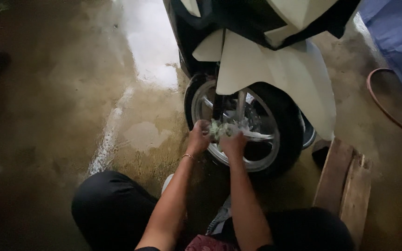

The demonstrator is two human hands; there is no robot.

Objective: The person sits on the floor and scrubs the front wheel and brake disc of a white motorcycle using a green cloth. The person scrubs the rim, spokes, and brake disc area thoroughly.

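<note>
Head view: at frame centre, the left hand [198, 137] and right hand [233, 143] both clench a soapy rag [220, 128] (pale, sudsy) against the scooter's front wheel [257, 135].

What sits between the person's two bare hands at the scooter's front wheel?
In the head view, a soapy greenish cloth lies bunched between left hand and right hand.

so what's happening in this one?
A person crouches on a wet concrete floor at the front wheel of a white scooter. Both hands are at the silver rim: the left hand and the right hand grip a soapy, pale cloth pressed against the spokes. Suds streak the floor. Wooden boards and a hose lie to the right.
</note>
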